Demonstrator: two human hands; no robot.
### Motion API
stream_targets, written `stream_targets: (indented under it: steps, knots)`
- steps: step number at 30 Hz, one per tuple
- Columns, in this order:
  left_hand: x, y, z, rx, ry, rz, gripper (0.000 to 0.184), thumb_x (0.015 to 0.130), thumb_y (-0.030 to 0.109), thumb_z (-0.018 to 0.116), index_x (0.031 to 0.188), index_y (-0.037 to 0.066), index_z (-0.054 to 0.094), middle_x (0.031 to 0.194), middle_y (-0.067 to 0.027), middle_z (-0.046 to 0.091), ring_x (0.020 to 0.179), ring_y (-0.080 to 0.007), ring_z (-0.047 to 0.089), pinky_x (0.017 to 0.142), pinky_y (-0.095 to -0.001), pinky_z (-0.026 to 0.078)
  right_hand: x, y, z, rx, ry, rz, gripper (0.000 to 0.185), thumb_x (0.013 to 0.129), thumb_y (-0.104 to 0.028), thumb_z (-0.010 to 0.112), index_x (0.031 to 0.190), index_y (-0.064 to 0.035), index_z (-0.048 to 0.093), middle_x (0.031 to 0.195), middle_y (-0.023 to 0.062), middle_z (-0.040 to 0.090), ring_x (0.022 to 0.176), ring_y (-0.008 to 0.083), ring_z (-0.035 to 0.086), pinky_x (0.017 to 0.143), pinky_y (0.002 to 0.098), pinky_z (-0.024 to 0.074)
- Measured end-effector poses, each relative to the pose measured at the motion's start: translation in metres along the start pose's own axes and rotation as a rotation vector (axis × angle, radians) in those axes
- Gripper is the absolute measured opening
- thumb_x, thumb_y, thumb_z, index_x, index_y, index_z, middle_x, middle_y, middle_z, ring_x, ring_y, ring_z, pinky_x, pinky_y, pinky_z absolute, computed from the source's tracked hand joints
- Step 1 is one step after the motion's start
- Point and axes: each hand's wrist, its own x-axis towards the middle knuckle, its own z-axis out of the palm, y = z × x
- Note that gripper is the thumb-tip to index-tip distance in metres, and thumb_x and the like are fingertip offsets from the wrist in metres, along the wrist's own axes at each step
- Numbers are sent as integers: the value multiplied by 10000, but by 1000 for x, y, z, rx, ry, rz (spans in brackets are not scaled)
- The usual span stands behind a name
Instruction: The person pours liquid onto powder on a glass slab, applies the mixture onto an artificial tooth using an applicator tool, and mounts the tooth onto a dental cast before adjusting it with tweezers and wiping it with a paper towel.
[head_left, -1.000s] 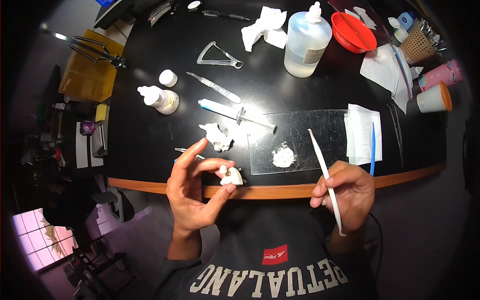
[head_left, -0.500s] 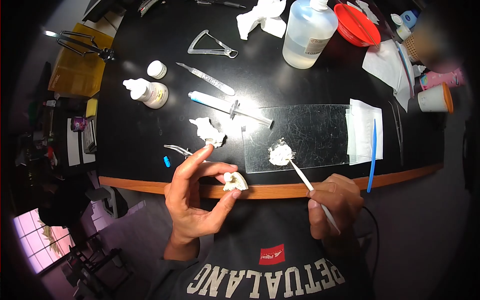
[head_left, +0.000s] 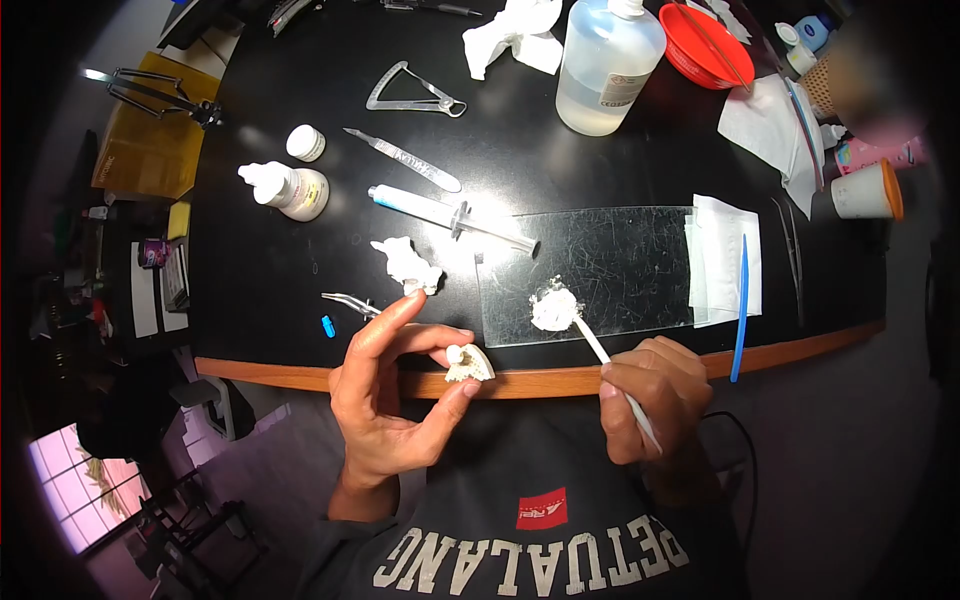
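Note:
My left hand [head_left: 400, 400] pinches a small cream-coloured tooth model [head_left: 470, 365] between thumb and finger, over the table's wooden edge. My right hand [head_left: 655, 400] is closed round a white plastic spatula [head_left: 592, 342], whose tip touches a heap of white paste [head_left: 554, 308]. That heap lies on a scratched glass slab [head_left: 630, 260]. A crumpled white tissue [head_left: 407, 265] rests just beyond my left fingertips. Behind it lies a syringe [head_left: 420, 206] with a blue end.
A blue spatula [head_left: 741, 310] lies by white paper [head_left: 728, 250] at the slab's right. Farther back are a large clear bottle [head_left: 598, 85], a red bowl [head_left: 700, 50], a small dropper bottle [head_left: 295, 192], a white jar [head_left: 306, 143], a metal caliper [head_left: 410, 98] and a carving knife [head_left: 405, 160].
My right hand has lowered the white spatula from above the slab into the paste and moved left. The tooth model stays in my left hand. The camera view has shifted slightly.

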Motion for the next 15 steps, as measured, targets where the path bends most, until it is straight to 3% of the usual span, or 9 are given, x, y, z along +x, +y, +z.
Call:
stream_targets:
  steps: [15]
  knots:
    - [0,-3,4,5,35,-2,761,801,-65,857,1475,-124,507,1062,-227,786,944,-182,756,887,-277,569,0,-1,0,-7,5,-5,245,722,-6,665,966,-13,687,694,71,684,485,183,581,469,336,345]
